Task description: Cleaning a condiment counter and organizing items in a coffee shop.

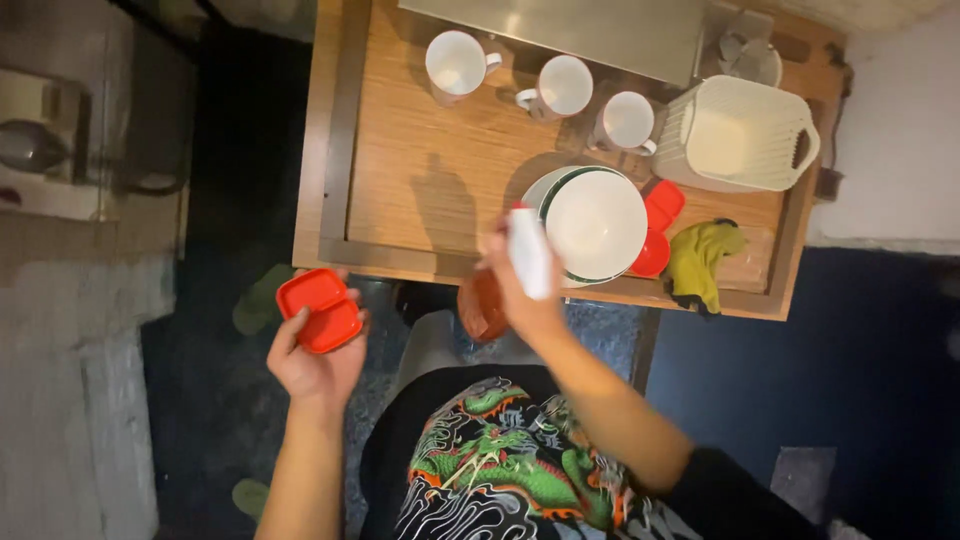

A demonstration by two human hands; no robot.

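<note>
While raised, fingers (300,335) around red lid (320,310).

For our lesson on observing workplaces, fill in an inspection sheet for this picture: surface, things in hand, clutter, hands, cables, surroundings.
Surface: wooden tray-like tabletop with raised rim.
Things in hand: red lidded container; white bottle.
Clutter: three white mugs, stacked white plates, red lids, cream basket, yellow cloth.
Hands: left hand has its grip on the red container; right hand holds the white bottle upright.
Cables: nothing seen.
Surroundings: dark floor, pale wall.
</note>
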